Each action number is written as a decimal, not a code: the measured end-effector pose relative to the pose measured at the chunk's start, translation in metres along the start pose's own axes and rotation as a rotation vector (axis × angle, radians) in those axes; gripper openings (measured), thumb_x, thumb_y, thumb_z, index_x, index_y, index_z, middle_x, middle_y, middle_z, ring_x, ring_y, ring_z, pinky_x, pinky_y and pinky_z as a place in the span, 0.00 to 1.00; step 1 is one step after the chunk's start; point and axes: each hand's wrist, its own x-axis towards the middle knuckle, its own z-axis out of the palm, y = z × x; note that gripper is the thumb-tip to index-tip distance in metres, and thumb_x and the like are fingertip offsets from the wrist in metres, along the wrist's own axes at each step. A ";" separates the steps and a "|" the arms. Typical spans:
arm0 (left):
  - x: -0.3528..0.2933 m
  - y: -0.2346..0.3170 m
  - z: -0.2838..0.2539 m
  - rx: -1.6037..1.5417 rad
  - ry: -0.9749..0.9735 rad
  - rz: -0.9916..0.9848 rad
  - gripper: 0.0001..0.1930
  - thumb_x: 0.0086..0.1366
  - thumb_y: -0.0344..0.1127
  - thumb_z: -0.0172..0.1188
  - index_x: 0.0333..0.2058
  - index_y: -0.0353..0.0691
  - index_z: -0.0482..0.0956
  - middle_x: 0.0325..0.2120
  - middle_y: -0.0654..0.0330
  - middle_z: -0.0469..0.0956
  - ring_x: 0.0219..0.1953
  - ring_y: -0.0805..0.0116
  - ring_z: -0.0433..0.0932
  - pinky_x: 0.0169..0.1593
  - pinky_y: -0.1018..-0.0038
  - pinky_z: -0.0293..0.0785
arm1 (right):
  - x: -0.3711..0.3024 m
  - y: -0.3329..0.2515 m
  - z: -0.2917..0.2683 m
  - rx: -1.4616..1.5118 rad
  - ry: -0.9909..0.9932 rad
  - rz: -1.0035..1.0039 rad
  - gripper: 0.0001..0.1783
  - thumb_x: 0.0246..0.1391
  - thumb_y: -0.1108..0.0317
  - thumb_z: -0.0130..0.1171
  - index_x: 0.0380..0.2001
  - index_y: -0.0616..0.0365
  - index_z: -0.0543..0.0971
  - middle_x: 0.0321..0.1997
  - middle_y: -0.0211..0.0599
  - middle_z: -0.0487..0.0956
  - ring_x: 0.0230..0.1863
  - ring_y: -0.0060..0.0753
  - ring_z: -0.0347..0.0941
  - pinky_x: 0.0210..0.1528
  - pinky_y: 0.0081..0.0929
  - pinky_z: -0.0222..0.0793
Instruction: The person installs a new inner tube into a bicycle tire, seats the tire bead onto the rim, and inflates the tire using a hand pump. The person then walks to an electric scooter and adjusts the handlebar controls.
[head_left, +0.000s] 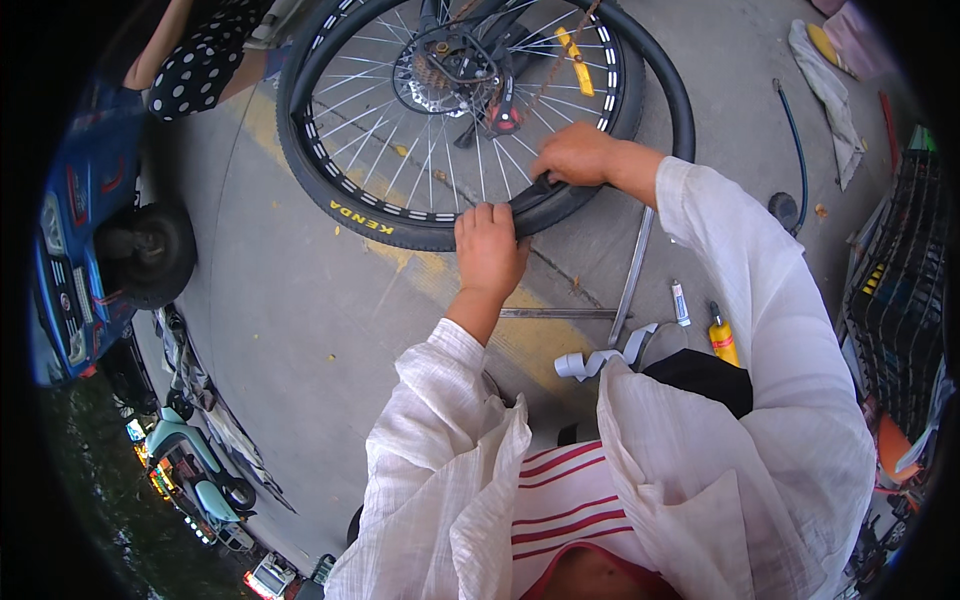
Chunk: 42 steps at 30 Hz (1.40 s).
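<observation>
A bicycle wheel with a black tire point(300, 165) and a rim with white dashes stands in front of me, still joined to the upturned bike's rear hub point(437, 70). My left hand point(488, 243) is wrapped round the near part of the tire, fingers over its inner edge. Just to the right, my right hand point(578, 158) is closed at the rim, pinching black rubber that looks like the inner tube point(683, 110). A loose length of that tube bows out beyond the wheel's right side and passes behind my right sleeve. What lies under my right fingertips is partly hidden.
Below the wheel lie metal stand bars point(632, 270), a curled pale strip point(590, 364), a small white tube point(680, 303) and a yellow bottle point(722, 340). A pump hose point(795, 150) is at right. A blue vehicle point(90, 240) and a person's polka-dot clothing point(205, 60) are at left.
</observation>
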 end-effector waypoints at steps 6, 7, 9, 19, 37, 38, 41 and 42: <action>0.003 -0.023 -0.007 0.043 -0.095 0.043 0.27 0.40 0.40 0.76 0.41 0.49 0.77 0.36 0.58 0.74 0.42 0.56 0.73 0.47 0.61 0.67 | 0.028 -0.043 -0.003 0.098 -0.175 -0.024 0.17 0.49 0.63 0.63 0.45 0.44 0.78 0.44 0.37 0.78 0.48 0.49 0.75 0.46 0.44 0.71; 0.005 -0.031 -0.010 0.066 -0.131 0.060 0.25 0.40 0.40 0.75 0.40 0.49 0.78 0.36 0.59 0.74 0.42 0.56 0.73 0.48 0.61 0.67 | 0.026 -0.040 0.001 0.169 -0.129 -0.027 0.18 0.50 0.62 0.63 0.47 0.45 0.77 0.45 0.39 0.78 0.48 0.50 0.75 0.47 0.45 0.70; 0.003 -0.052 -0.018 0.109 -0.222 0.078 0.23 0.41 0.40 0.75 0.38 0.48 0.79 0.35 0.59 0.74 0.43 0.56 0.73 0.48 0.61 0.67 | 0.004 -0.038 0.006 0.223 -0.033 0.064 0.32 0.48 0.57 0.65 0.55 0.53 0.69 0.54 0.48 0.72 0.55 0.54 0.69 0.53 0.45 0.66; -0.004 -0.143 -0.053 0.249 -0.065 0.117 0.19 0.52 0.20 0.56 0.45 0.39 0.74 0.47 0.51 0.73 0.53 0.50 0.70 0.59 0.62 0.66 | -0.093 -0.084 0.063 -0.042 0.098 -0.146 0.45 0.32 0.49 0.74 0.51 0.61 0.69 0.46 0.47 0.71 0.51 0.49 0.67 0.54 0.44 0.60; -0.013 -0.066 -0.015 0.105 -0.154 0.159 0.25 0.47 0.33 0.71 0.46 0.36 0.75 0.41 0.51 0.75 0.50 0.49 0.72 0.57 0.61 0.67 | -0.068 -0.053 -0.020 -0.156 -0.064 0.331 0.29 0.48 0.71 0.58 0.57 0.56 0.68 0.51 0.45 0.73 0.52 0.51 0.72 0.52 0.44 0.64; -0.011 -0.066 -0.014 0.102 -0.177 0.137 0.25 0.47 0.33 0.71 0.45 0.36 0.75 0.41 0.51 0.75 0.49 0.49 0.72 0.56 0.60 0.67 | -0.066 -0.059 -0.009 -0.076 -0.127 0.312 0.29 0.48 0.70 0.58 0.57 0.56 0.68 0.51 0.45 0.72 0.51 0.52 0.72 0.52 0.44 0.64; -0.007 -0.063 -0.014 0.104 -0.155 0.150 0.23 0.46 0.33 0.71 0.42 0.36 0.75 0.39 0.51 0.75 0.47 0.49 0.73 0.54 0.59 0.68 | -0.065 -0.088 0.027 0.072 -0.010 0.296 0.29 0.51 0.69 0.56 0.58 0.53 0.68 0.49 0.46 0.73 0.49 0.52 0.73 0.49 0.46 0.66; -0.006 -0.061 -0.015 0.104 -0.152 0.131 0.21 0.46 0.32 0.71 0.40 0.36 0.75 0.39 0.51 0.75 0.47 0.49 0.73 0.53 0.59 0.69 | -0.064 -0.093 0.034 0.106 0.078 0.298 0.28 0.52 0.68 0.55 0.59 0.52 0.68 0.47 0.46 0.74 0.48 0.52 0.73 0.48 0.46 0.67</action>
